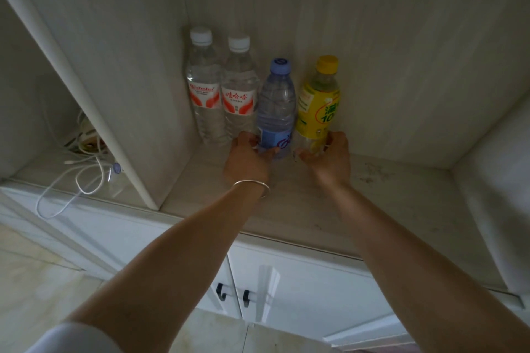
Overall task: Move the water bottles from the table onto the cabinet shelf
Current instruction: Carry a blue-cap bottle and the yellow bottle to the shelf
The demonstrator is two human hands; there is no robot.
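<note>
Pale shelf (286, 203): left hand (248, 159) grips blue-capped bottle (276, 107), right hand (329, 157) grips yellow bottle (317, 103).

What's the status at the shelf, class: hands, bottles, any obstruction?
Left hand grips blue-capped bottle; right hand grips yellow bottle. Both upright on cabinet shelf, beside two white-capped bottles. Nothing in the way.

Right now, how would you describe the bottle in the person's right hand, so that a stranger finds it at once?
Look into the open cabinet shelf, where four bottles stand in a row against the back wall. It is the yellow bottle at the right end, gripped low by the right hand. Only this one has a yellow cap and label; its neighbour, the blue bottle, is blue-capped.
</note>
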